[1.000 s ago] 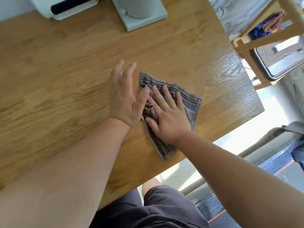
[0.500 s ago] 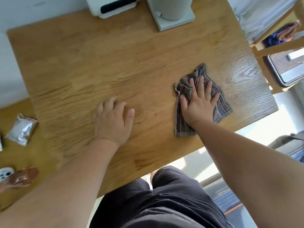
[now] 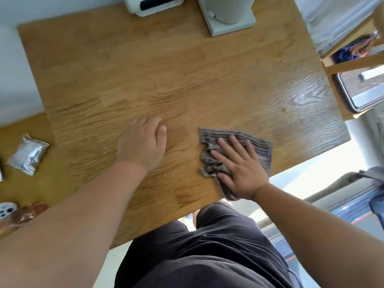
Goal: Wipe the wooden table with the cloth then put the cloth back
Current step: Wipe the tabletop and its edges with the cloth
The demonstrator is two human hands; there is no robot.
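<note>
A grey-brown striped cloth (image 3: pixel 257 146) lies crumpled on the wooden table (image 3: pixel 166 75), close to its near edge. My right hand (image 3: pixel 239 167) presses flat on the cloth with fingers spread, covering its middle; one corner hangs past the table edge. My left hand (image 3: pixel 145 144) rests palm down on the bare wood to the left of the cloth, apart from it, fingers loosely curled and holding nothing.
Two white appliances (image 3: pixel 153 5) (image 3: pixel 228 15) stand at the table's far edge. A lower wooden surface at the left holds a silver packet (image 3: pixel 28 154) and small items (image 3: pixel 12 213). A wooden chair (image 3: pixel 353 65) is at the right. My dark shorts (image 3: pixel 207 252) are below.
My left hand left the cloth and settled on the bare wood. My right hand slid the cloth right, then back toward the near edge, where a corner now overhangs.
</note>
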